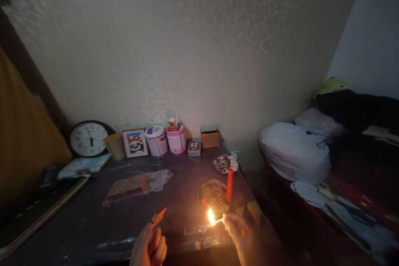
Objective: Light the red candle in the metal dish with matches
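Left hand [149, 246] nearest, fingers curled round a matchbox [158, 217]; right hand [240, 232] pinches a lit match [215, 219], red candle [230, 185] upright at its 12 o'clock on the dish [208, 194] — best tilt flame upward, approach wick slowly

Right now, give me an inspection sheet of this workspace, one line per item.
Surface: dark table under clear plastic sheeting.
Job's things: lit match in right hand; matchbox in left hand; red candle, unlit, upright by a round dish.
Clutter: clock, panda picture, two tubs, cardboard box, bagged pack, small plate.
Fingers: both hands pinching.
Cables: nothing seen.
Surroundings: textured wall, white bags at right.
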